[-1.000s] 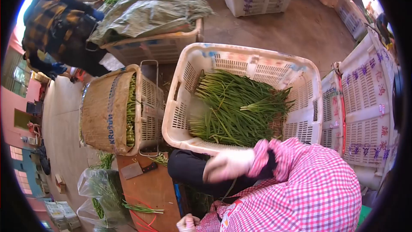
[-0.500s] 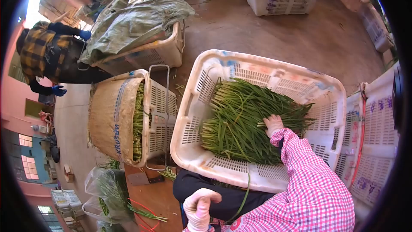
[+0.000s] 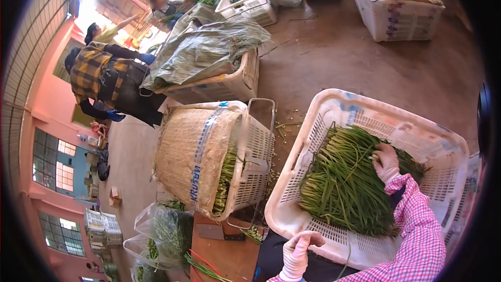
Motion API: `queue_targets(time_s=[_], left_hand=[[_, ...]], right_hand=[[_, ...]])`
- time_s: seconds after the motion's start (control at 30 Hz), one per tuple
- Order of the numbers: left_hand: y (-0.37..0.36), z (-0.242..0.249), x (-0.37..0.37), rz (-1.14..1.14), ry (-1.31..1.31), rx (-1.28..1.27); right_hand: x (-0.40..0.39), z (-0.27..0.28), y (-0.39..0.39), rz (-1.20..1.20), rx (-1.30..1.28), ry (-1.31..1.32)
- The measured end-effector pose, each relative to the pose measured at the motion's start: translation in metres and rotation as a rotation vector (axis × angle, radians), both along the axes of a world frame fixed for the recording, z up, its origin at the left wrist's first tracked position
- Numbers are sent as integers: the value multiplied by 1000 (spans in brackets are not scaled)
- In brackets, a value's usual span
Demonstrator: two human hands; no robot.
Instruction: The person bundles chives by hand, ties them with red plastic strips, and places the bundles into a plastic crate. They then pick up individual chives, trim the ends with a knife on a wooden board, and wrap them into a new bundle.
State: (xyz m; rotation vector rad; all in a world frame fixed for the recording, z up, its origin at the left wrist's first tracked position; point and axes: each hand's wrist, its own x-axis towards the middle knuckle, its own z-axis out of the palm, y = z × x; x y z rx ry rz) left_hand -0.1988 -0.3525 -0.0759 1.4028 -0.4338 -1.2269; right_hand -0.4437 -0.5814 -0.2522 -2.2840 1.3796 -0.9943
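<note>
A white plastic basket (image 3: pixel 313 105) holds a thick heap of long green stalks (image 3: pixel 349 183). My right hand (image 3: pixel 386 163), in a pale glove and a pink checked sleeve, rests on the upper right part of the heap, its fingers curled on the stalks; what they pinch is too small to make out. Near the basket's lower left rim is my left hand (image 3: pixel 297 253), also gloved, with its fingers bent over and the thumb side partly hidden. It is off the stalks, above my dark-clothed lap.
A sack-covered basket (image 3: pixel 193 151) stands to the left, a tarp-covered one (image 3: pixel 209 57) behind it. A person in a checked shirt (image 3: pixel 96 73) bends there; others are farther back. Plastic bags of greens (image 3: pixel 167 230) and a blade (image 3: pixel 211 231) on a brown board (image 3: pixel 235 256) lie lower left.
The view has swung left, so the baskets appear farther right and lower. My right hand's fingers, spread flat on the stalks before, are now more curled. My left hand remains near the rim.
</note>
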Motion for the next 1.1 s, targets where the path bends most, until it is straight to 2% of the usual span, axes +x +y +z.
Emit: queue_targets(time_s=[0.1, 0.2, 0.27, 0.33, 0.4, 0.43, 0.47, 0.5, 0.53, 0.6, 0.7, 0.77, 0.8, 0.83, 0.87, 0.9, 0.93, 0.97, 1.0, 1.03, 1.07, 1.1], left_hand=[[-5, -2, 4, -2, -7, 39], [-6, 1, 5, 49, 46, 76], [-8, -2, 6, 44, 61, 80], [-10, -2, 5, 2, 37, 121], [-13, -1, 7, -79, 54, 129], [-15, -3, 6, -100, 62, 86], [-15, -7, 6, -111, 60, 51], [-13, -12, 9, -185, 86, 44], [-10, -16, 12, -249, 105, 37], [-16, -13, 13, -281, 171, 25], [-18, -9, 12, -204, 258, 0], [-16, -4, 14, -219, 162, 22], [-17, -2, 14, -233, 109, 26], [-16, -1, 12, -204, 99, -4], [-16, 0, 9, -183, 97, -38], [-15, 0, 9, -202, 78, 1], [-13, 0, 9, -214, 43, 39], [-15, -2, 11, -193, 111, 38], [-12, -2, 12, -167, 164, 39], [-10, -3, 8, -186, 180, 28], [-8, -4, 8, -167, 186, 50], [-7, -4, 9, -141, 188, 76]], right_hand=[[47, -11, -34, 82, 51, -20], [68, -51, -64, -35, 106, 57], [72, -67, -82, -46, 279, 156], [75, -79, -91, -5, 340, 253], [79, -95, -92, -121, 531, 208], [75, -112, -95, -104, 442, 209], [73, -119, -99, -94, 484, 191], [76, -106, -103, -118, 550, 296], [74, -121, -103, -166, 547, 349], [71, -137, -116, -98, 572, 326], [100, -118, -115, -53, 552, 402], [99, -83, -108, -90, 571, 460], [100, -88, -101, -86, 431, 425], [122, -16, -94, -97, 705, 608], [121, -13, -88, -41, 649, 684], [106, -37, -76, -79, 519, 476], [98, -73, -68, -145, 281, 375], [102, -57, -69, -97, 577, 166], [102, -57, -68, -116, 695, 172], [105, -29, -67, -102, 831, 235], [107, -27, -60, -12, 654, 295], [105, -22, -54, 27, 667, 363]])
